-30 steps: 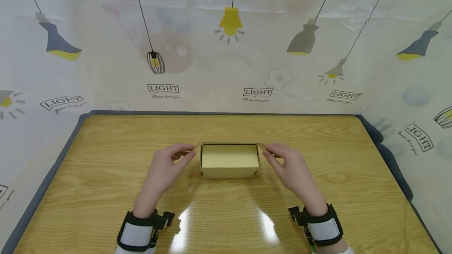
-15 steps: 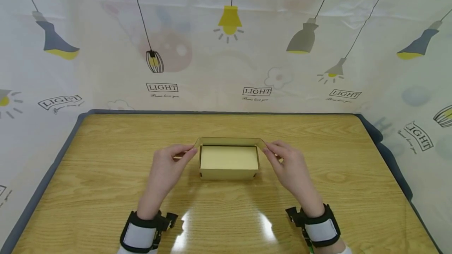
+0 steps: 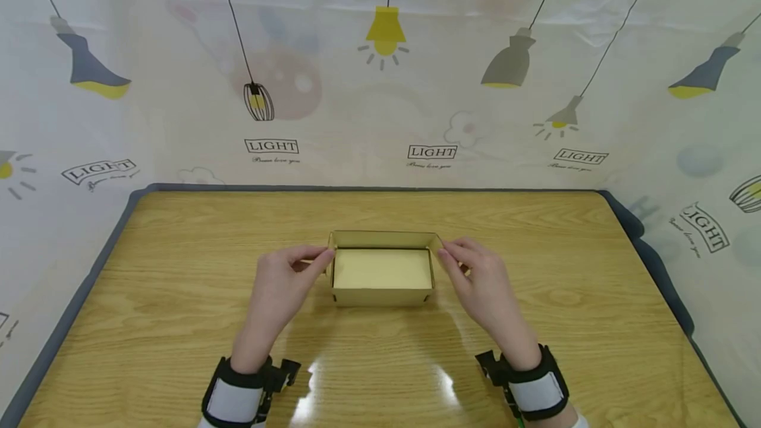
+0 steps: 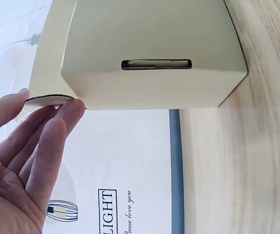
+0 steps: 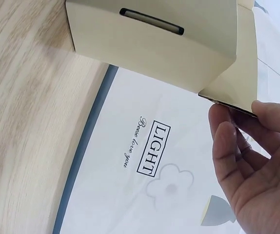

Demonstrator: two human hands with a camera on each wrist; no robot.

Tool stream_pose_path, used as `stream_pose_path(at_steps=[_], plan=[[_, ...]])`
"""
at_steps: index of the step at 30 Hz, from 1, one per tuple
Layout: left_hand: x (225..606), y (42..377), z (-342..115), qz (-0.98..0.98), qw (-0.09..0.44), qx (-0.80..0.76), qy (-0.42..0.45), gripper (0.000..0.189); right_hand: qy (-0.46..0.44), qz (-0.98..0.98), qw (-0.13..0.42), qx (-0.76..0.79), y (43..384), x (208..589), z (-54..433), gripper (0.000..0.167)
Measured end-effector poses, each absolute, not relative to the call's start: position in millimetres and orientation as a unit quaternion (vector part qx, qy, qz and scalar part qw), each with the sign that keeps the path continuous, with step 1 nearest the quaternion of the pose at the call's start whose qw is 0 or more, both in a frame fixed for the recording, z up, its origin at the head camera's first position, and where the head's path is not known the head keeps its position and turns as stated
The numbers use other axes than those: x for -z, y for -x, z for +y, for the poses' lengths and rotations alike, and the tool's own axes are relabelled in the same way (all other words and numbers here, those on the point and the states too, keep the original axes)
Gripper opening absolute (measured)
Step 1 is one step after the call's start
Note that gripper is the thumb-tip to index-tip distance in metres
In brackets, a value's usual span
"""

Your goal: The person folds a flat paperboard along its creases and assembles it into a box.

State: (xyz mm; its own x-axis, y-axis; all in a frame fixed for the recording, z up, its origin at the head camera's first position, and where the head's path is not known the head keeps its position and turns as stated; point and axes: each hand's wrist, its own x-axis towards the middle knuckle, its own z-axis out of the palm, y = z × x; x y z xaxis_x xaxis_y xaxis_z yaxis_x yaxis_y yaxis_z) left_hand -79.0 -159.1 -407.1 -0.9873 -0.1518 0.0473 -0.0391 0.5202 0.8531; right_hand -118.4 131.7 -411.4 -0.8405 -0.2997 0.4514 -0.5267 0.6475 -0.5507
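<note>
A small pale yellow cardboard box (image 3: 380,297) stands on the wooden table in the head view, its lid (image 3: 383,239) raised along the far side. My left hand (image 3: 284,283) pinches the lid's left side flap between thumb and fingers. That side flap (image 4: 51,100) shows its dark edge in the left wrist view. On the other side, my right hand (image 3: 483,279) pinches the lid's right side flap (image 5: 228,106). A dark-edged slot (image 4: 157,64) runs along the box's fold in the left wrist view. The right wrist view has a similar slot (image 5: 152,21).
The wooden table (image 3: 196,230) has a grey-blue edge (image 3: 380,187) along the back and sides. Behind it hangs a pale curtain (image 3: 351,124) printed with lamps. Both wrists wear black straps with camera mounts.
The lid has tipped further back, so more of its inner face shows. Both hands still pinch its sides, and they have shifted slightly with it. The box sits slightly lower in view.
</note>
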Motion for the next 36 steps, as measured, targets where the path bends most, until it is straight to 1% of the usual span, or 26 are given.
stream_pose_path(at_steps=[4,10,20,29,36], plan=[[403.9,78.4,-157.2,-0.859,0.041,0.505,-0.075,0.029,-0.226,-0.894,0.161,-0.352,117.3,411.5,129.1,0.017],[401.5,77.4,-154.5,-0.855,0.042,0.510,-0.086,0.029,-0.219,-0.894,0.159,-0.359,115.8,410.0,126.1,0.018],[401.5,76.2,-151.1,-0.858,0.059,0.504,-0.083,0.026,-0.170,-0.892,0.103,-0.406,112.0,407.7,123.5,0.021],[400.2,75.8,-149.4,-0.863,0.065,0.495,-0.081,0.025,-0.157,-0.884,0.079,-0.432,112.2,408.7,123.2,0.021],[399.6,75.5,-148.1,-0.869,0.068,0.485,-0.075,0.024,-0.157,-0.885,0.065,-0.433,111.0,407.2,124.5,0.032]])
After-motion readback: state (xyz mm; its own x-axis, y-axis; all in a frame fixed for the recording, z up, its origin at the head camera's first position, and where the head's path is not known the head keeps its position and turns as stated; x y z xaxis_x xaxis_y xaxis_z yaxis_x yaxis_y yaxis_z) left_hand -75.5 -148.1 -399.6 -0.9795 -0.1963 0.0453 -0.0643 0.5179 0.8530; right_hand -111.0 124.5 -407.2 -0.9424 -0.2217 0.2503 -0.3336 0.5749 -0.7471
